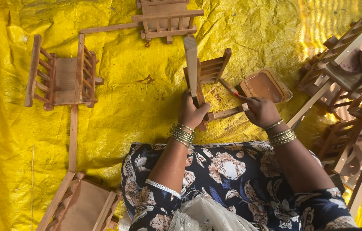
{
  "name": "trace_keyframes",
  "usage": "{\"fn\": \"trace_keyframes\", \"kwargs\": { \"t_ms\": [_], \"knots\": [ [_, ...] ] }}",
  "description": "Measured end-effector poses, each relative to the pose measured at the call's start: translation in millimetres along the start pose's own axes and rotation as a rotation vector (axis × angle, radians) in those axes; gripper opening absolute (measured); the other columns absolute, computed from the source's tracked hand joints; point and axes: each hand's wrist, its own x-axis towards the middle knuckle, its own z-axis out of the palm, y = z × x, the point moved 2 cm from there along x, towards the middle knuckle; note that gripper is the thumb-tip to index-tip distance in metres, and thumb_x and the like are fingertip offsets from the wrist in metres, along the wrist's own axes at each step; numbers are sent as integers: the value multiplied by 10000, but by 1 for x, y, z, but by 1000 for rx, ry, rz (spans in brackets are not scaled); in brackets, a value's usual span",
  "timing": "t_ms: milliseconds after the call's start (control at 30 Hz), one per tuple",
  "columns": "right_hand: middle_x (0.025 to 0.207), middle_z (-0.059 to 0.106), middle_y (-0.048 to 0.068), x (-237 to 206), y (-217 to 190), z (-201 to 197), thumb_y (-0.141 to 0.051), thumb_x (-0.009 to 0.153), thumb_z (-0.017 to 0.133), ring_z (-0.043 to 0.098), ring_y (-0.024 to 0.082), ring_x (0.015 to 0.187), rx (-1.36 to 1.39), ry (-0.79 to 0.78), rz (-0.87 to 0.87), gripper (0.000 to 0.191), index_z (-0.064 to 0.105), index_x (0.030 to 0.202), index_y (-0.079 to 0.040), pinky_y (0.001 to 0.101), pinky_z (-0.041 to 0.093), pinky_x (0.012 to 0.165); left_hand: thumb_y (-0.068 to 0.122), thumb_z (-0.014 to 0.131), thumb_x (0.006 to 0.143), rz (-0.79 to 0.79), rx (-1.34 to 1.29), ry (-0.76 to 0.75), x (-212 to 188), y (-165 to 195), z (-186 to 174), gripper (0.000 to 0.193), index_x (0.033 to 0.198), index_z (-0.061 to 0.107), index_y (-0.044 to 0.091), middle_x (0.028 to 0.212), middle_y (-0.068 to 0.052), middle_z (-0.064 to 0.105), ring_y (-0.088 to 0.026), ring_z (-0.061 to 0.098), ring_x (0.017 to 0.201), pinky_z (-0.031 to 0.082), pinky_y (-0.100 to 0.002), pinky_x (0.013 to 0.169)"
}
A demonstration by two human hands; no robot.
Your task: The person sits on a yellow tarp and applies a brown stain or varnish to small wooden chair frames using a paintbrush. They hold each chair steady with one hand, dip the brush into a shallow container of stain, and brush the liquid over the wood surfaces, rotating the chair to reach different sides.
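My left hand (192, 112) grips the long handle of a small wooden toy cart (208, 70) and holds it upright over the yellow tarpaulin (138, 98). My right hand (261, 112) holds a thin paintbrush (232, 90) whose tip touches the cart's slatted side. Just beyond the brush lies a shallow rectangular tub of brown paint (265, 85). Both wrists wear several metal bangles. My lap, in a dark floral dress, fills the bottom centre.
Another wooden cart (63, 79) lies at the left, one (166, 19) at the top centre, and one (82, 205) at the bottom left. A pile of carts and round wooden wheels (352, 85) is stacked at the right.
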Motion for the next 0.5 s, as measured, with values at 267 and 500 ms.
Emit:
{"fn": "trace_keyframes", "kwargs": {
  "t_ms": [267,500],
  "knots": [
    [1020,725,140,10,1,17,-185,955,702,716,300,823,288,183,-53,349,694,1283,-67,395,576,723,339,776,770,-19,49,-64,-7,8,6,565,1205,567,45,1100,-142,566,-288,638,975,551,-437,885],
    [902,715,86,-1,3,18,-168,935,734,683,277,750,-127,255,-154,394,697,1321,-99,413,554,693,338,812,798,183,184,-96,-17,24,16,612,1280,560,57,1255,-186,563,-370,579,1174,495,-487,1003]
  ]
}}
